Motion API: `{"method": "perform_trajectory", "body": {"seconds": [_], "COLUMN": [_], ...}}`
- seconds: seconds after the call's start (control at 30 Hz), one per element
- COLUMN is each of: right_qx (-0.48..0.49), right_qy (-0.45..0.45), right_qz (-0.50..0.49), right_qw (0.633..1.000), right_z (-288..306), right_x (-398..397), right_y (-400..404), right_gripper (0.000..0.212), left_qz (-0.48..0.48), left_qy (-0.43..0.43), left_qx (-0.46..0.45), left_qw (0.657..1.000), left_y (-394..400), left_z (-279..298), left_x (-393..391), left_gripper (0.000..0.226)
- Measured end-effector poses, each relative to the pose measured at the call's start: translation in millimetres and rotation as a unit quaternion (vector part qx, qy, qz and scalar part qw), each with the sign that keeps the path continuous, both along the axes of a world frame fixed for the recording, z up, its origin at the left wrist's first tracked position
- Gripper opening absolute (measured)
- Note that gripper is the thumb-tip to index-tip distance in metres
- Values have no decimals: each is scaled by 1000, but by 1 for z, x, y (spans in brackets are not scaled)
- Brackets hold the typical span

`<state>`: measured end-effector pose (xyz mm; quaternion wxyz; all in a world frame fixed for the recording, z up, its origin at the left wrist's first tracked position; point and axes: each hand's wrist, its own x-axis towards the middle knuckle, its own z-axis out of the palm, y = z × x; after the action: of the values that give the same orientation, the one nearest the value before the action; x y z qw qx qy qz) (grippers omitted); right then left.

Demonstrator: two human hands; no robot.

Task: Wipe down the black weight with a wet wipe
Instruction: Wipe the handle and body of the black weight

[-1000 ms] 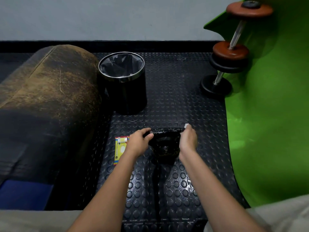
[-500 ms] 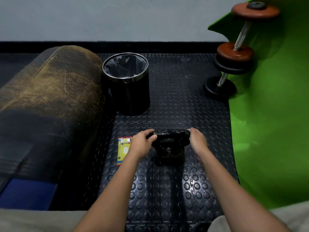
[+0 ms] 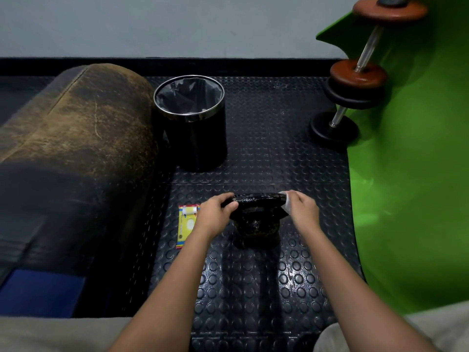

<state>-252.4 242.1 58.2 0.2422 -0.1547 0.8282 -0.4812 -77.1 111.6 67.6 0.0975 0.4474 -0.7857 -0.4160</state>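
Head view: wiping step in hand. Left hand [image 3: 215, 215] gripping black weight [image 3: 256, 214] rim; right hand [image 3: 302, 212] pinching wet wipe [image 3: 286, 203] against opposite rim. Next: sweep wipe along rim.

- Two bare forearms come in from the near edge, uncovered from the wrists to where they leave the picture; no sleeve, watch, band or glove shows on either.
- The left hand [image 3: 215, 214] and the right hand [image 3: 303, 210] are bare, with no ring visible on any finger in view.
- Light beige-grey fabric, plain and unpatterned, covers the left knee [image 3: 61, 334] along the near left edge.
- The same pale beige-grey cloth covers the right knee [image 3: 431, 326] in the near right corner; the cloth looks smooth, and whether it is trousers or shorts cannot be told.
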Motion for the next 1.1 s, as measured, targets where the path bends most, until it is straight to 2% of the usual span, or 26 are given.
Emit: {"method": "perform_trajectory", "body": {"seconds": [0.1,0.23,0.3,0.37,0.43,0.5,0.57,0.7,0.77,0.83,0.97,1.1], "right_qx": [60,24,4,-1,12,49,108,207,210,186,81,60], "right_qy": [75,197,225,200,129,63,58,207,277,320,297,211], "right_qz": [40,131,152,148,133,119,136,242,277,290,242,153], "right_qw": [995,971,962,968,983,990,983,925,895,882,920,963], "right_z": [5,9,5,1,1,4,9,20,20,15,4,-11], "right_x": [3,21,20,13,4,-2,-7,-3,7,14,13,0], "right_y": [-7,-11,-9,-3,-1,-4,-12,-30,-35,-33,-14,0], "right_gripper": [38,33,31,32,37,42,41,43,45,46,40,44], "left_qz": [-4,-3,-3,-3,-3,-3,-2,-1,0,2,1,-6], "left_qy": [-3,-8,-10,-7,-4,-7,-6,-3,-2,-4,-4,-2], "left_qx": [-1,-6,-7,-5,-2,-5,-4,-4,-5,-7,-5,-3], "left_qw": [1000,1000,1000,1000,1000,1000,1000,1000,1000,1000,1000,1000], "left_y": [0,0,0,1,1,1,1,2,2,2,3,4], "left_z": [1,0,0,1,1,1,1,2,2,1,2,3], "left_x": [0,0,0,0,0,0,0,1,0,0,0,-1], "left_gripper": [43,42,42,42,42,42,43,43,42,42,42,43]}}
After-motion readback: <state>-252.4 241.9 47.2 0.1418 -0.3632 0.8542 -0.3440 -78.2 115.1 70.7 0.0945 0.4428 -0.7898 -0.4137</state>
